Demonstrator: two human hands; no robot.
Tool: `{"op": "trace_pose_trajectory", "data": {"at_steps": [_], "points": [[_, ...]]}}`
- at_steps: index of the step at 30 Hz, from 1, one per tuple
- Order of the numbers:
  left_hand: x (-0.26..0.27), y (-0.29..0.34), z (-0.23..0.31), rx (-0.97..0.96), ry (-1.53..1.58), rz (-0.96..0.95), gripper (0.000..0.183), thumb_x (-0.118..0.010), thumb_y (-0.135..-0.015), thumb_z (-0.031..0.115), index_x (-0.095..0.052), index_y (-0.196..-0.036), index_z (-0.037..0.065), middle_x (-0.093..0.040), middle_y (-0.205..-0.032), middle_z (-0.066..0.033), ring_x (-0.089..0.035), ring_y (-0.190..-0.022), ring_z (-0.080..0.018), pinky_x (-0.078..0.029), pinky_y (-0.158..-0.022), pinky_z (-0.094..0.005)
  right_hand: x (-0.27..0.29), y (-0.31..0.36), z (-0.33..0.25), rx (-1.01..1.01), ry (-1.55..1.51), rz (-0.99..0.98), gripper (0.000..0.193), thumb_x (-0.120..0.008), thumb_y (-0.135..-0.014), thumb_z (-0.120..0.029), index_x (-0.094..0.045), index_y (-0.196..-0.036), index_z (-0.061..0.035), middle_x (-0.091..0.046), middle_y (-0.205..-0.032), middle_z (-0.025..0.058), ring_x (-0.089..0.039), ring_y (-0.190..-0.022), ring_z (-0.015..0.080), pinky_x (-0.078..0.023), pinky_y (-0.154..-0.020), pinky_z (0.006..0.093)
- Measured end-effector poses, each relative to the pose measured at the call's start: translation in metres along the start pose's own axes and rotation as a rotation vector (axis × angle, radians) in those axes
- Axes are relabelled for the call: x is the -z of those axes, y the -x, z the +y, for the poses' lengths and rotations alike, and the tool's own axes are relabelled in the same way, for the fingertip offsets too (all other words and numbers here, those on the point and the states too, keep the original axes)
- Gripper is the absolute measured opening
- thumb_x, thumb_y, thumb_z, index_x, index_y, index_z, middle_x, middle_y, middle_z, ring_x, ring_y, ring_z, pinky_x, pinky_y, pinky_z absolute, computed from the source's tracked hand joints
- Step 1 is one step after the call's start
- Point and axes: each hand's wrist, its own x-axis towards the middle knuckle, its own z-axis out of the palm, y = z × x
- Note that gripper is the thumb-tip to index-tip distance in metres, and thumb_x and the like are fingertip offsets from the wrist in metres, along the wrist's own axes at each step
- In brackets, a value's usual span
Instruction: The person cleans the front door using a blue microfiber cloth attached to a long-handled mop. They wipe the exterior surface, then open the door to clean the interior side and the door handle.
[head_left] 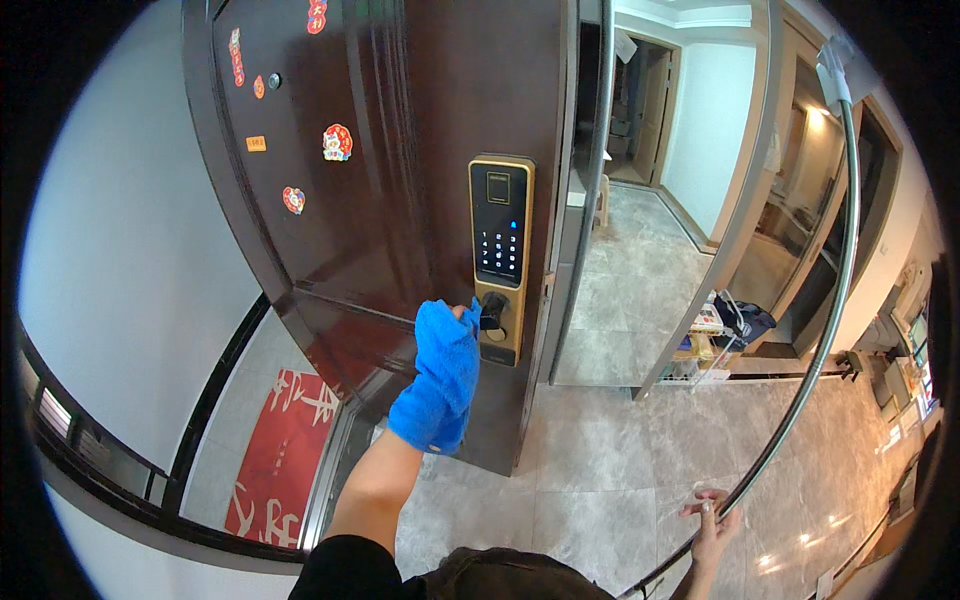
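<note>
A blue towelling cloth point(440, 375) drapes over my left hand point(459, 313) and wrist, hiding most of the fingers. The cloth-covered hand is at the black handle point(492, 310) of a gold-edged electronic door lock point(500, 230), whose keypad is lit. This lock is mounted on a dark brown door point(440, 120), which stands open. Low on the right, my right hand point(712, 522) is closed around a long metal pole point(838, 300). The pole rises along the right side to a pale plastic piece point(832, 72) at its top; it looks bowed in this view.
Colourful stickers point(338, 142) dot the door's left part. Beyond the threshold lies a red mat point(280, 455) with white lettering. A tall mirror-like panel point(640, 290) stands right of the door. A small rack point(710, 345) with items sits beside it on the grey tiled floor point(600, 460).
</note>
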Motion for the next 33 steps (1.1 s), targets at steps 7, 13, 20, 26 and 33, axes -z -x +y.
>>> {"op": "trace_pose_trajectory", "data": {"at_steps": [7,13,20,26,33], "points": [[-0.048,-0.016,-0.014,0.136,0.178,0.000,0.021,-0.054,-0.082,0.011,-0.052,-0.063,0.001,-0.047,-0.053,-0.0139,-0.042,-0.046,-0.0250,-0.026,-0.042,-0.0387,-0.012,0.000,0.023,-0.071,-0.032,0.045,0.023,-0.056,-0.086,-0.013,-0.047,-0.094,0.0061,-0.053,-0.087,0.0153,-0.059,-0.057,0.0212,-0.050,-0.053,0.0321],[-0.078,-0.029,-0.011,0.167,0.076,-0.012,0.023,-0.054,-0.084,0.012,-0.053,-0.065,0.000,-0.048,-0.058,-0.0161,-0.044,-0.051,-0.0259,-0.029,-0.045,-0.0398,-0.026,-0.028,0.033,-0.061,-0.016,0.085,0.022,-0.055,-0.086,-0.013,-0.045,-0.091,0.0066,-0.052,-0.088,0.0159,-0.059,-0.057,0.0220,-0.050,-0.057,0.0331],[-0.105,-0.041,-0.013,0.239,0.094,0.070,0.019,-0.055,-0.082,0.007,-0.046,-0.066,0.003,-0.038,-0.060,-0.0102,-0.039,-0.056,-0.0229,-0.029,-0.049,-0.0386,-0.055,-0.080,0.051,0.059,-0.017,0.095,0.024,-0.054,-0.088,-0.017,-0.046,-0.090,0.0050,-0.051,-0.084,0.0139,-0.058,-0.055,0.0208,-0.050,-0.054,0.0329],[-0.110,-0.048,-0.005,0.281,0.177,0.156,0.020,-0.055,-0.080,0.005,-0.044,-0.063,0.003,-0.037,-0.062,-0.0116,-0.039,-0.060,-0.0253,-0.029,-0.053,-0.0398,-0.059,-0.107,0.070,0.080,-0.010,0.122,0.024,-0.055,-0.088,-0.019,-0.044,-0.084,0.0028,-0.051,-0.081,0.0153,-0.055,-0.050,0.0180,-0.049,-0.045,0.0288],[-0.126,-0.053,-0.030,0.124,-0.115,0.109,0.023,-0.057,-0.083,0.008,-0.046,-0.063,0.004,-0.042,-0.060,-0.0137,-0.042,-0.058,-0.0275,-0.031,-0.052,-0.0390,-0.030,-0.133,0.066,0.096,0.049,0.113,0.022,-0.052,-0.089,-0.017,-0.042,-0.078,-0.0004,-0.051,-0.079,0.0137,-0.042,-0.037,0.0081,-0.038,-0.035,0.0211]]}}
